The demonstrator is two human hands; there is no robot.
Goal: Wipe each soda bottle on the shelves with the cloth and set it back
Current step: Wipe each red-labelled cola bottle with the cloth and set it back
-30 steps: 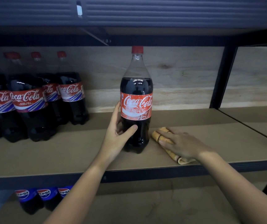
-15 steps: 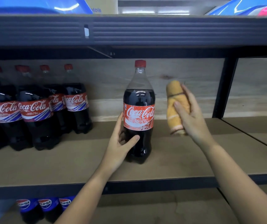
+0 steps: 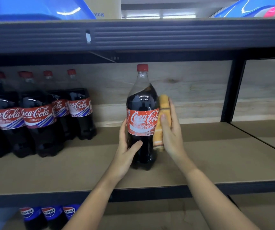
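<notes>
**Clerk:** Shelving bay, dark metal frame, board shelf (image 3: 216, 156) as the landmark. Item one?

**Checker:** Cola bottle (image 3: 142, 117), red cap, upright on the shelf's middle, apart from the rest. Left hand (image 3: 126, 146) curled round its lower body, thumb across the front. Right hand (image 3: 170, 130) presses a folded orange cloth (image 3: 160, 122) flat against the bottle's right flank, thumb pinching the cloth's front; fingers fairly straight behind it.

**Clerk:** Status?

**Checker:** Wiping in hand, by my reading; only one side is covered.

**Clerk:** Outstanding stock?

**Checker:** Cluster of cola bottles (image 3: 37, 117) at the shelf's left end, well apart. Pepsi bottles (image 3: 48, 214) on the tier below the shelf. Cannot tell which are already wiped; likely several remain. Blue items above the shelf, unclear.
</notes>
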